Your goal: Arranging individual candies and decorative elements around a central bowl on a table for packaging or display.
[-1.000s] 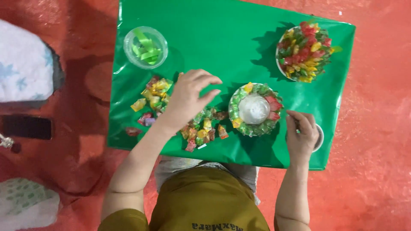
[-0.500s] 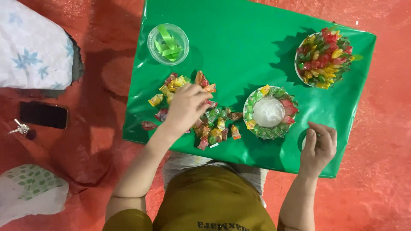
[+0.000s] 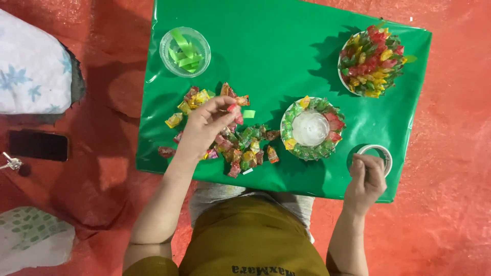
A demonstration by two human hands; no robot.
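Observation:
My left hand (image 3: 203,129) hovers over a loose pile of wrapped candies (image 3: 240,145) on the green sheet (image 3: 286,56), pinching a red candy (image 3: 233,108) at its fingertips. A small green strip (image 3: 249,114) lies just right of those fingertips. My right hand (image 3: 365,180) rests at the sheet's near right corner, fingers curled on a white tape roll (image 3: 379,152). Between the hands stands a round plate (image 3: 312,128) with a white centre and a partial ring of candies around it.
A bowl (image 3: 371,61) heaped with candies stands at the far right. A clear cup (image 3: 185,51) of green strips sits at the far left. On the red floor to the left lie a dark phone (image 3: 38,145), keys (image 3: 10,164), a flowered white cloth (image 3: 30,66) and a patterned bundle (image 3: 30,240).
My left hand has closed over the pile and lifted a red candy at its fingertips. My right hand has stayed at the tape roll, fingers curling on it. The view has shifted slightly.

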